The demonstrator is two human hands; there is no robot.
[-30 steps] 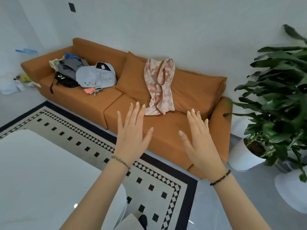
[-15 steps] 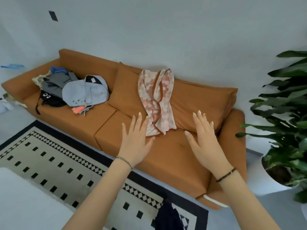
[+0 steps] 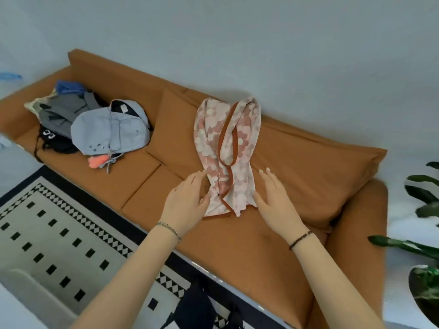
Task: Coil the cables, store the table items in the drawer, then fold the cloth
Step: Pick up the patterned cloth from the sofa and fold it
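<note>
Left grip (image 3: 187,203) and right grip (image 3: 275,200), both wide, have moved in beside the cloth (image 3: 228,143) on the sofa (image 3: 261,245).

One cloth (image 3: 209,138), one sofa (image 3: 297,233), two hands (image 3: 187,205) (image 3: 275,203)

Orange sofa (image 3: 249,252) set on floor; floral cloth (image 3: 225,157) draped over back cushion (image 3: 308,176), clothes pile (image 3: 78,127) heaped on left seat.

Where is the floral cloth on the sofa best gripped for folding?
Probably at its lower corners, one from each side: the floral cloth hangs off the back cushion with its bottom edge loose on the seat, between the left hand and right hand.
</note>
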